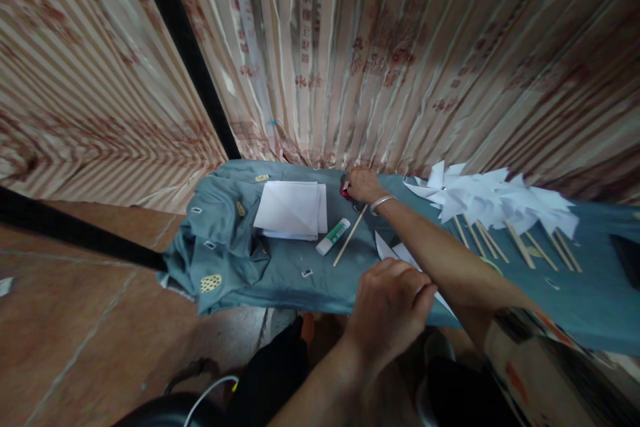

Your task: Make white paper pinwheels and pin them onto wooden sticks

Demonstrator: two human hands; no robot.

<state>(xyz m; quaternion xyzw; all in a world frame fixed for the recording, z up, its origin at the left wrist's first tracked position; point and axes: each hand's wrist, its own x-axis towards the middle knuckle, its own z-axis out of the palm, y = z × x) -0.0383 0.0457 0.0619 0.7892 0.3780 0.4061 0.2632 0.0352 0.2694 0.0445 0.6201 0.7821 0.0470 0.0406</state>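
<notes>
Near the back edge of the cloth-covered table, my right hand (364,183), with a bracelet at the wrist, curls its fingers at a small red object (345,189). The hand covers part of this object, so its kind is unclear. My left hand (393,300) is closed above the front edge, thumb against fingers; what it pinches, if anything, is hidden. Partly behind it and under my right forearm lies folded white paper (384,245) with pointed corners. A thin wooden stick (350,237) and a green-and-white glue stick (333,236) lie to the left of my hands.
A stack of white paper sheets (287,208) lies on the left of the table (280,277). Several white paper pinwheels (493,193) on wooden sticks overlap on the right. A dark object (625,257) is at the far right. A patterned curtain (320,67) hangs behind, beside black poles (193,53).
</notes>
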